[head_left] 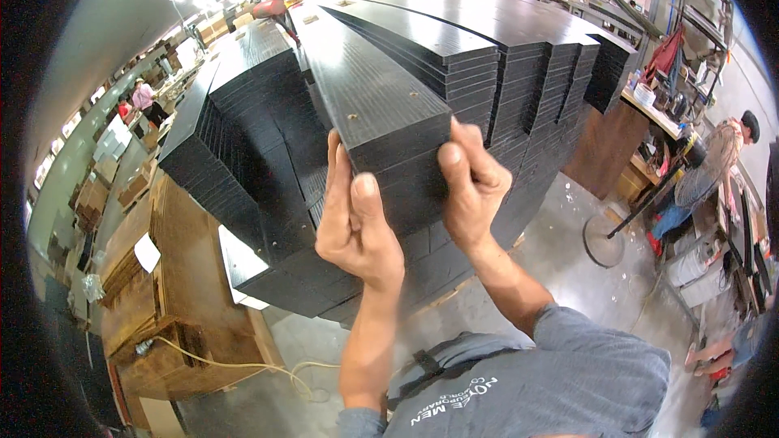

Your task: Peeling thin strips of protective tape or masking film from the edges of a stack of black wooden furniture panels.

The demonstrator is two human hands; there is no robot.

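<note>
A long black board (377, 85) with a faint wood grain and two small holes in its near end lies on top of a stack of like boards. My left hand (357, 223) grips its near left corner, thumb at the front edge and fingers along the side. At the near right corner my right hand (473, 186) holds it, thumb on the front face and fingers bent round the side. I cannot tell whether the hands hold one board or several layers. More stacked black boards (454, 49) rise to the right, and another stack (251, 65) stands to the left.
A red-handled tool (272, 10) lies on the far boards. Brown wooden panels (174, 292) stand at left, with a yellow cord (219, 363) beside them. On the right are a round metal base (604, 242), a cluttered bench (649, 109) and a person (706, 162). Others work far off.
</note>
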